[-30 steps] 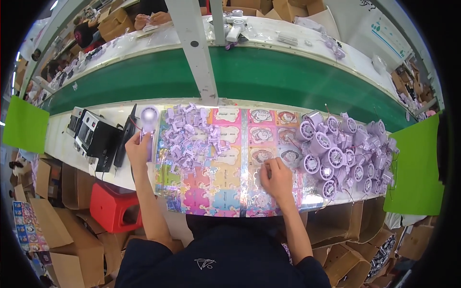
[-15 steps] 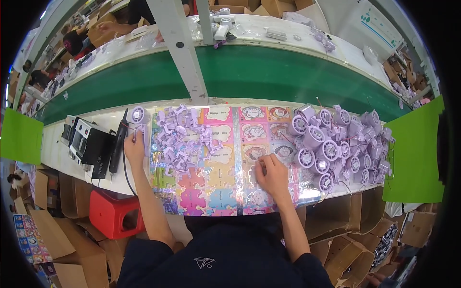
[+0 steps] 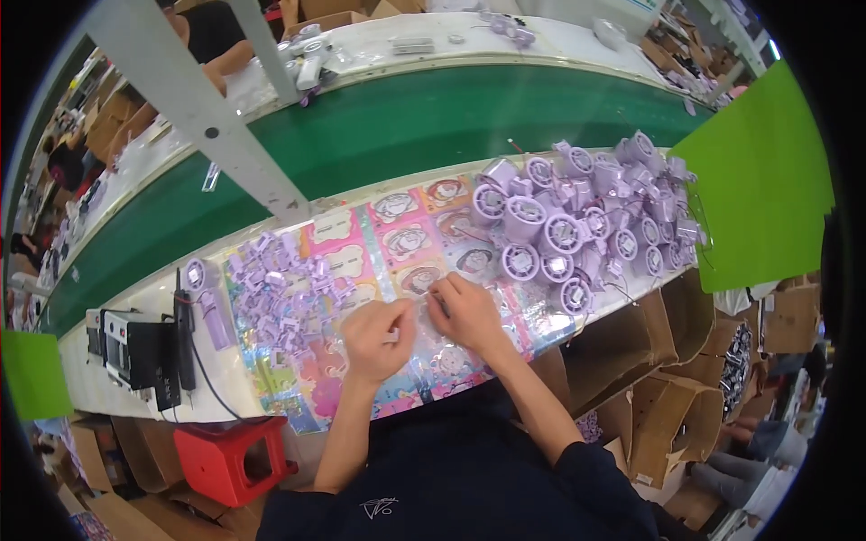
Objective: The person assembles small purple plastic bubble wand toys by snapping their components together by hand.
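Note:
My left hand is closed over the colourful printed sheet, a small pale bit showing by its curled fingers. Close beside it on the right, my right hand has its fingers bent inward; what they hold, if anything, is hidden. Left of my hands lies a loose pile of small lavender plastic brackets. A lavender handheld fan body with a round head rests farther left. At the right, many round lavender housings with thin wires are heaped up.
Black boxy devices and a black corded tool stand at the left end. A grey post rises behind the table, before a green conveyor belt. Green panels flank the table. A red stool and cardboard boxes sit below.
My left hand has left the lavender fan body and come right, close to my right hand. The fan body stays on the table. The whole view has turned and shifted.

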Demonstrator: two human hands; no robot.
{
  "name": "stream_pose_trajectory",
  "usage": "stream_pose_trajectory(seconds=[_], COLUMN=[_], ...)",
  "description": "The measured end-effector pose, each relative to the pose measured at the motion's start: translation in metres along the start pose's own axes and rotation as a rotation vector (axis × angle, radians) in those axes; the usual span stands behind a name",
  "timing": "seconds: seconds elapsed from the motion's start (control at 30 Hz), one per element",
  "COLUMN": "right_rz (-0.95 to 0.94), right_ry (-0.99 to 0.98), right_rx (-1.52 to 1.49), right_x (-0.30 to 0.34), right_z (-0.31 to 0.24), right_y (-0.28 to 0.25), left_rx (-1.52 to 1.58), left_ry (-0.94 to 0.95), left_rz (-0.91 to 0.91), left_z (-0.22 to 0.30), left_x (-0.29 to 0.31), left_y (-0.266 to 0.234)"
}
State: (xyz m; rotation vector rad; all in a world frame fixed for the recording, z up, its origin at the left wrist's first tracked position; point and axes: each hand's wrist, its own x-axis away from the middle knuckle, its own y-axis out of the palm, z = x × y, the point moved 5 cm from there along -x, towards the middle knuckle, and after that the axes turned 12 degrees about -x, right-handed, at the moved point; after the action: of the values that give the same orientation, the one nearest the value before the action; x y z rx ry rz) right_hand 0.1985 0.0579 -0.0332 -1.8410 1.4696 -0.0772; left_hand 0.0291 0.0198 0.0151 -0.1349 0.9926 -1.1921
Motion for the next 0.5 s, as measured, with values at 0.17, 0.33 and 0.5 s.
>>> stream_pose_trajectory(seconds=[0.17,0.33,0.5], right_rz=[0.030,0.023,0.013], right_ry=[-0.023,-0.001,-0.004], right_rx=[0.041,0.031,0.021], right_x=[0.001,0.000,-0.001], right_z=[0.001,0.000,-0.003], right_y=[0.002,-0.003,-0.003], left_rx=[0.286,0.338,0.273], left_ry=[-0.288,-0.332,-0.319], left_rz=[-0.250,-0.220,-0.240], left_z=[-0.042,-0.048,-0.045], left_x=[-0.004,0.001,0.003], left_y=[0.072,0.068,0.069])
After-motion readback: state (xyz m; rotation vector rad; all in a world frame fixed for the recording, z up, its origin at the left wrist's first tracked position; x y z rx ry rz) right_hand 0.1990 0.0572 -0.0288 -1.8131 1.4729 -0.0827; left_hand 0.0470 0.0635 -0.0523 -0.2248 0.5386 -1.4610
